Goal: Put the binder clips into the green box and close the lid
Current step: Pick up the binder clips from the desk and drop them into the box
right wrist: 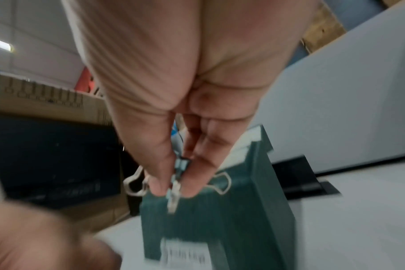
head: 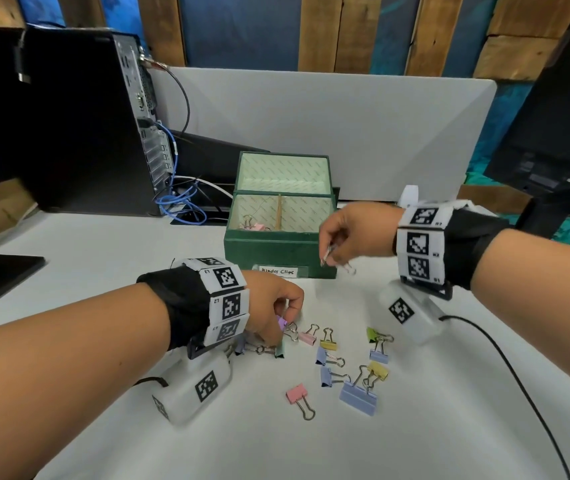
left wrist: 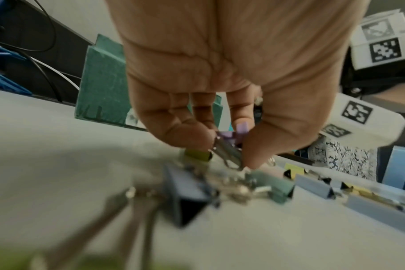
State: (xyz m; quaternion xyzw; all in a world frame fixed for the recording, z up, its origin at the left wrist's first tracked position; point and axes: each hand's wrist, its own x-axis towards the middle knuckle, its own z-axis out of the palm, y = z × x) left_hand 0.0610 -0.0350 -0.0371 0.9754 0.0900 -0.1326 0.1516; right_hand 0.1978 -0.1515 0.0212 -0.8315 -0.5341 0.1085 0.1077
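Right hand (head: pixel 347 233) is pinching clips (right wrist: pixel 177 180) by their wire handles, just near of the box (head: pixel 276 251), lid open for loading. Left hand (head: pixel 273 311) is pinching a purple clip (left wrist: pixel 229 137) from the pile (head: pixel 345 358). A few clips are already lying in the left compartment.

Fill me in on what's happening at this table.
A person is clearing binder clips off the table into the open green box. The right hand pinches a clip beside the box; the left hand pinches a purple clip from the pile. Many remain loose; a few lie inside.
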